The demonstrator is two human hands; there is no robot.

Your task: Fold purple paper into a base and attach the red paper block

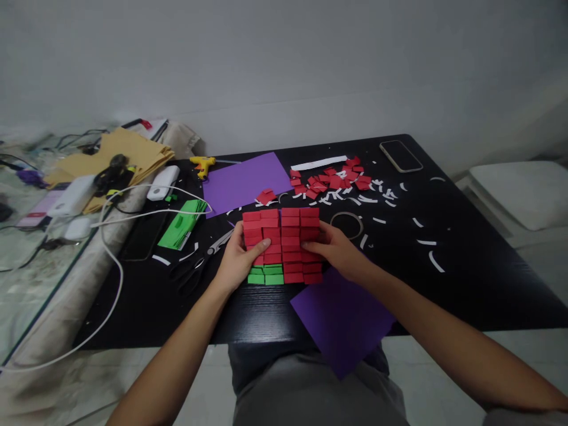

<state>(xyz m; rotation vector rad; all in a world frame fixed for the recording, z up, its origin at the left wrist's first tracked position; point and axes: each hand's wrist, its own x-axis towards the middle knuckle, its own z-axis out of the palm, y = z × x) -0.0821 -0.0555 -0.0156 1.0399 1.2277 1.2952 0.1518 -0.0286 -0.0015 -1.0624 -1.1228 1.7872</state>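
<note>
Between both hands, above the black table, is a panel of folded red paper strips [291, 241] in rows, with green folded strips [266, 275] at its lower left. My left hand [237, 255] grips its left edge, thumb lying across the front. On the right side my right hand [335, 248] holds it the same way, thumb on the front and fingers behind. A purple sheet [344, 316] lies below my right hand and overhangs the table's front edge. Scissors [199, 260] lie left of my left hand. Whatever backs the panel is mostly hidden.
Another purple sheet [248, 180] and a yellow glue gun [203, 165] lie at the back. Red paper pieces [331, 180] and white scraps are scattered behind the panel. A tape ring [361, 225], phone [400, 155], green strips [181, 225] and white cable [119, 266] are around.
</note>
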